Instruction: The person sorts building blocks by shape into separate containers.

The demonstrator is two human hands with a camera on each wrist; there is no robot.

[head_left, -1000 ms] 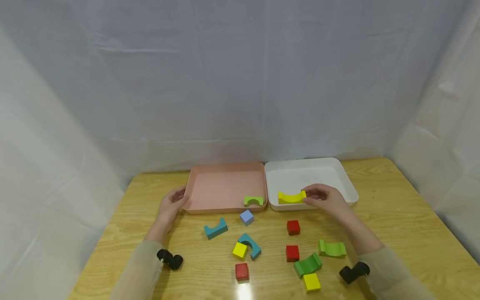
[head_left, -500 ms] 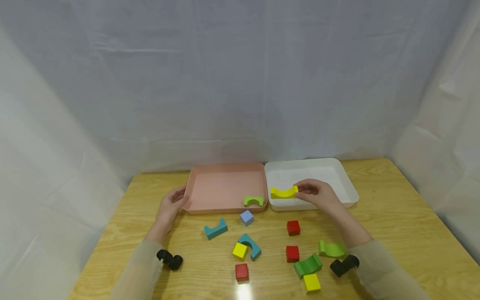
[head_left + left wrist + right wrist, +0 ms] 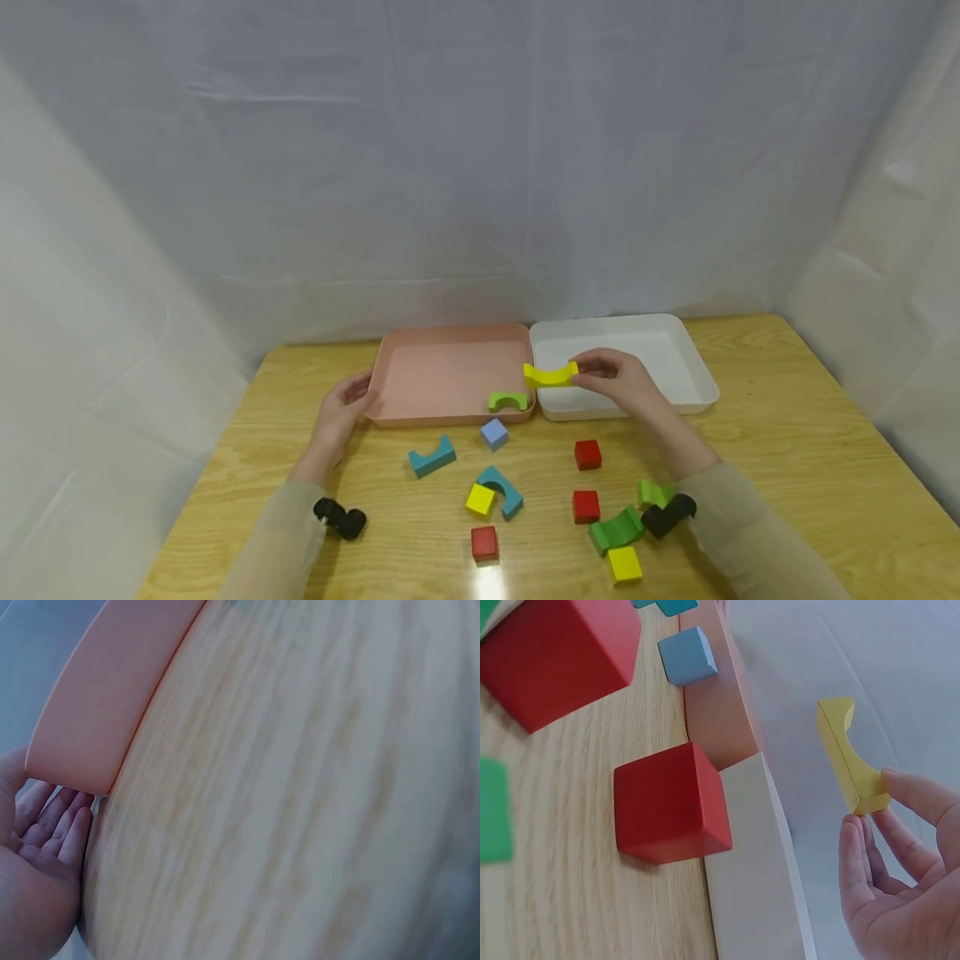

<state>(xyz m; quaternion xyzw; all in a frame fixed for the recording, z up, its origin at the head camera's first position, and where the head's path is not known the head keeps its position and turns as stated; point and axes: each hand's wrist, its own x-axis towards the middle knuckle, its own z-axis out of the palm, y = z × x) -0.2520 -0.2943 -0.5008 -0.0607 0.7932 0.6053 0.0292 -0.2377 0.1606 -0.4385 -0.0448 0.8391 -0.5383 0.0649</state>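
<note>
The right grip (image 3: 618, 379) pinches the curvy yellow block (image 3: 551, 377) by its right end; the left grip (image 3: 341, 414) holds the pink tray (image 3: 450, 367).

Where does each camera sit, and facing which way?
Head: on the head, facing forward and down at the table; left hand, right hand, sleeves show.
Left wrist: worn there, facing the pink tray; left hand shows.
Right wrist: worn there, facing the yellow arch; right hand shows.
Shared: head and right wrist both see the yellow arch.
</note>
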